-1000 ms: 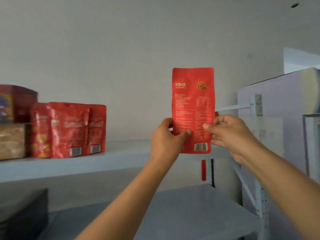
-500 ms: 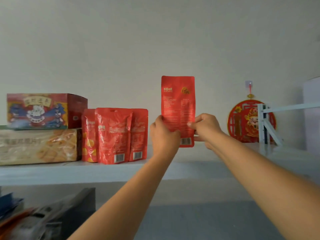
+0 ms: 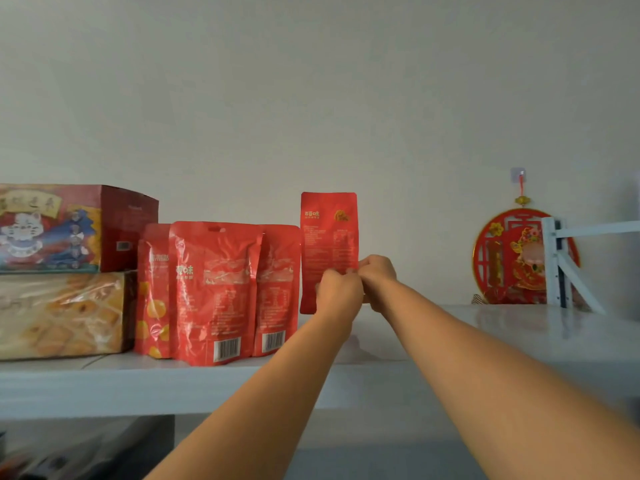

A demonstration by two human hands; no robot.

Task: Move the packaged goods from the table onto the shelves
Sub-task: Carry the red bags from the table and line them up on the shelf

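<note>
Pinching the tall red pouch (image 3: pixel 329 233) upright at centre frame, I have my left hand (image 3: pixel 337 292) and right hand (image 3: pixel 379 277) curled on its lower part. Its left edge sits just beside the standing pouches (image 3: pixel 214 289); bare shelf (image 3: pixel 485 341) runs rightward to the white post (image 3: pixel 550 265).

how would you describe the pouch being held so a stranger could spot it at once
On the pale shelf, find three puffy red pouches standing beside the stacked boxes. Just right of them is the flat red pouch, held near its bottom by the left hand and right hand. It alone is taller and slimmer.
</note>
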